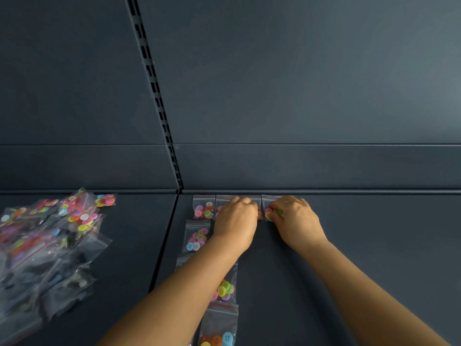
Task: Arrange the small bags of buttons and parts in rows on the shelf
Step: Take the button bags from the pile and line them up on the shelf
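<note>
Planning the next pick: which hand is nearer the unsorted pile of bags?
Left. The left hand is at the back row, a panel right of the pile of bags; the right hand is farther right.

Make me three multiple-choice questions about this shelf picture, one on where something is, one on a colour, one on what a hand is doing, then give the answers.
1. Where is the loose pile of bags?
A. On the shelf's left section
B. Under the right hand
C. Hanging on the back wall

2. What colour is the shelf?
A. White
B. Dark blue-grey
C. Yellow

3. What is the right hand doing?
A. Hanging idle off the shelf
B. Lifting a box
C. Pinching a bag of buttons in the back row

Answers: 1 A, the heap lies left of the shelf's seam. 2 B, the bare surface is dark blue-grey. 3 C, its fingers curl onto the bag beside the left hand.
</note>
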